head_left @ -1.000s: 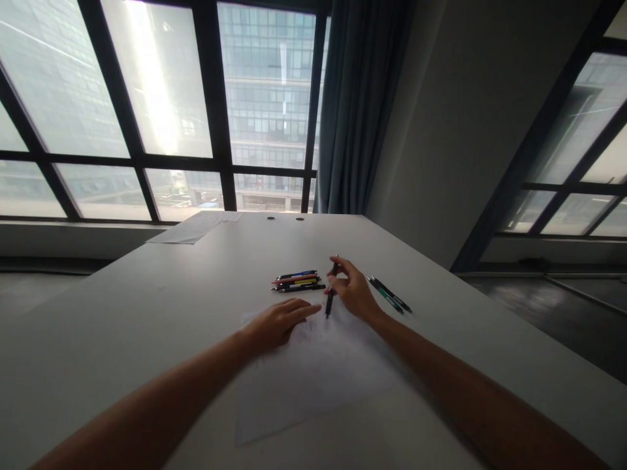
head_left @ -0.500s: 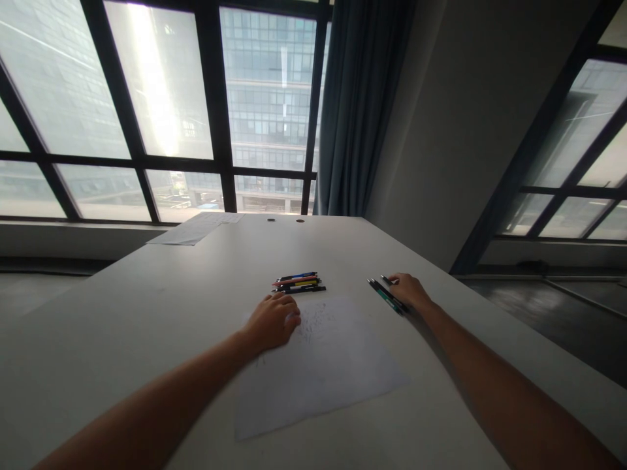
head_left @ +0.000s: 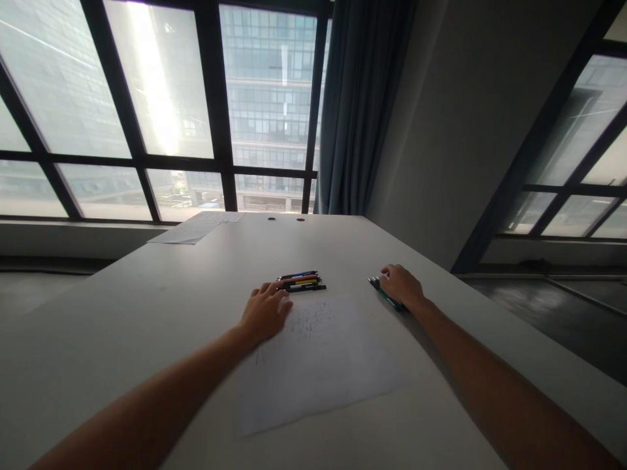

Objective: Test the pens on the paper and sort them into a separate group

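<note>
The left hand [head_left: 265, 311] lies flat, fingers spread, on the corner of a scribbled paper sheet [head_left: 318, 358], fingertips near the coloured pens [head_left: 301, 282]. The right hand [head_left: 401, 285] rests loosely curled over dark slim pens [head_left: 386, 295] on the smooth pale surface [head_left: 147, 307], grasp unclear.

Office: big desk [head_left: 196, 274] w/ cable holes, tall windows [head_left: 161, 98], towers outside.

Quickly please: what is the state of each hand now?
Left hand: open, resting on the paper.
Right hand: over the dark pens; grip cannot be told.
</note>
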Motion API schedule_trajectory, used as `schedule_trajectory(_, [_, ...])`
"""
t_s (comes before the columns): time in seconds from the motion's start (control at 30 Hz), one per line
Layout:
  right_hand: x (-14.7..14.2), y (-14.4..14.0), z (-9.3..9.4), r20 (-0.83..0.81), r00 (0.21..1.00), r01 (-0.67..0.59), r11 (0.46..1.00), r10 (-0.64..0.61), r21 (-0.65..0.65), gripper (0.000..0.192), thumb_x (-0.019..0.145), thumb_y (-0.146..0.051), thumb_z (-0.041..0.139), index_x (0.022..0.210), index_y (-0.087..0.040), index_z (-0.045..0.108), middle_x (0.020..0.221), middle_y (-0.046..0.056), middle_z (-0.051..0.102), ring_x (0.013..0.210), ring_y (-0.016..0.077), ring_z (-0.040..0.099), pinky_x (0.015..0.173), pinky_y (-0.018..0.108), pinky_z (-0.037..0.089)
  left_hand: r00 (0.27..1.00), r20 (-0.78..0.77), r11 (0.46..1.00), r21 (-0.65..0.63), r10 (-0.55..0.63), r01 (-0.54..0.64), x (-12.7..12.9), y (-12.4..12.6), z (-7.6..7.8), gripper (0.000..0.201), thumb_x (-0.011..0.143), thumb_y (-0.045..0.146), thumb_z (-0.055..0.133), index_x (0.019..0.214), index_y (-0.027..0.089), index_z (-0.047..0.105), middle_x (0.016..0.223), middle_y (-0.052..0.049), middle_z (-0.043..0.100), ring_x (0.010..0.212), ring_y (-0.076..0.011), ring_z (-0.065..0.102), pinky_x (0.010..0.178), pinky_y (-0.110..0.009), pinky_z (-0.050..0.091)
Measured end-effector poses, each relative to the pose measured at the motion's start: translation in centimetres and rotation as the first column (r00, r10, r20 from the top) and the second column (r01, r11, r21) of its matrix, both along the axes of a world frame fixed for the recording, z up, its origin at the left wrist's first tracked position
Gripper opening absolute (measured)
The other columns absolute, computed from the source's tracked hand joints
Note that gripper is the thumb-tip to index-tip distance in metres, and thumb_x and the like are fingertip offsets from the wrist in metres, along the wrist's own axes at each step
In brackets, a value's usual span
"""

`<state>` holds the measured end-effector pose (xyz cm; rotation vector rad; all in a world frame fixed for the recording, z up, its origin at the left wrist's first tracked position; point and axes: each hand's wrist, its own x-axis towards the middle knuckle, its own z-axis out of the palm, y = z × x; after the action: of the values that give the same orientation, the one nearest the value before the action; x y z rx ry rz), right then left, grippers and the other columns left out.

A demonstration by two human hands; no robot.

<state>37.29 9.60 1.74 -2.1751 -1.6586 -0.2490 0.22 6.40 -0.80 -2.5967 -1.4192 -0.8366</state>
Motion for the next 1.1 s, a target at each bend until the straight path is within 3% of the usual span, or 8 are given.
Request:
schedule_trajectory(0.1, [-2.1,-0.3,0.1,0.038,0.991,-0.129,0.99,0.127,0.055,0.028,0.084,-0.024,0.05,0.103,-0.014,0.068,0.109,0.013,0.066,0.096,0.0246,0.062,0.079,0.033,0.048,0.999,-0.032,0.999,-0.045,0.004,-0.005,-0.2,0.2,-0.2,0.025,0.093,0.032,0.048,0.103,0.02,0.067,0.129,-0.01,0.059,0.118,-0.0308,0.051,0.095,-0.052,0.044])
schedule_trajectory(0.2, [-4.8,-0.5,-0.3,0.025,0.943,-0.333,0.939,0.332,0.084,0.026,0.085,-0.022,0.05,0.103,-0.014,0.068,0.11,0.012,0.066,0.099,0.023,0.062,0.088,0.033,0.047,0.999,-0.041,0.998,-0.056,-0.006,0.004,-0.2,0.1,-0.1,0.023,0.091,0.03,0.05,0.102,0.02,0.068,0.126,-0.01,0.06,0.118,-0.0307,0.051,0.096,-0.052,0.043])
schedule_trajectory(0.4, [-9.4,-1.4,-2.6,-0.065,0.706,-0.698,0.709,0.705,0.102,0.038,0.086,-0.017,0.051,0.122,-0.017,0.062,0.131,0.012,0.058,0.123,0.0262,0.052,0.106,0.046,0.039,0.999,-0.031,0.997,-0.063,-0.035,0.033,-0.1,0.0,0.1,0.02,0.089,0.027,0.052,0.098,0.02,0.069,0.121,-0.009,0.062,0.116,-0.0293,0.052,0.097,-0.05,0.042])
schedule_trajectory(0.53, [-10.3,-1.9,-3.3,-0.107,0.678,-0.728,0.685,0.727,0.04,0.044,0.087,-0.016,0.049,0.131,-0.018,0.055,0.14,0.011,0.051,0.13,0.0257,0.045,0.109,0.047,0.035,0.997,-0.055,0.997,-0.052,-0.055,0.052,0.0,-0.1,0.3,0.02,0.089,0.025,0.051,0.097,0.018,0.069,0.115,-0.009,0.065,0.114,-0.0291,0.053,0.098,-0.051,0.04])
schedule_trajectory(0.63, [-10.6,-2.2,-2.8,-0.099,0.696,-0.71,0.702,0.711,0.056,0.044,0.085,-0.015,0.053,0.129,-0.018,0.057,0.128,0.012,0.06,0.12,0.0249,0.052,0.104,0.044,0.039,0.996,-0.034,0.995,-0.057,-0.087,0.085,0.0,0.0,0.3,0.02,0.089,0.023,0.05,0.096,0.018,0.068,0.112,-0.009,0.065,0.114,-0.0285,0.054,0.097,-0.049,0.041])
schedule_trajectory(0.77, [-11.1,-2.7,-2.0,-0.061,0.731,-0.675,0.733,0.679,0.081,0.027,0.085,-0.022,0.061,0.11,-0.017,0.068,0.1,0.01,0.067,0.099,0.024,0.057,0.091,0.039,0.044,0.992,-0.016,0.991,-0.061,-0.122,0.121,-0.1,0.1,0.1,0.02,0.089,0.022,0.049,0.097,0.018,0.067,0.11,-0.009,0.065,0.112,-0.0261,0.056,0.097,-0.045,0.041])
schedule_trajectory(0.9, [-11.2,-2.8,-1.8,-0.042,0.724,-0.686,0.725,0.689,0.067,0.012,0.085,-0.021,0.061,0.091,-0.018,0.072,0.093,0.008,0.065,0.094,0.0224,0.056,0.086,0.036,0.043,0.991,-0.014,0.99,-0.05,-0.13,0.129,0.0,0.1,0.1,0.018,0.089,0.022,0.05,0.098,0.019,0.066,0.11,-0.008,0.066,0.112,-0.0264,0.056,0.096,-0.045,0.041])
schedule_trajectory(1.1, [-11.2,-3.0,-0.8,-0.098,0.713,-0.645,0.704,0.694,0.298,0.01,0.083,-0.017,0.057,0.08,-0.019,0.067,0.084,0.005,0.062,0.084,0.0207,0.056,0.078,0.034,0.044,0.997,0.077,0.997,0.077,-0.022,0.016,0.2,-0.2,0.8,0.028,0.094,0.035,0.046,0.081,0.019,0.065,0.092,-0.007,0.069,0.09,-0.0223,0.063,0.082,-0.037,0.045])
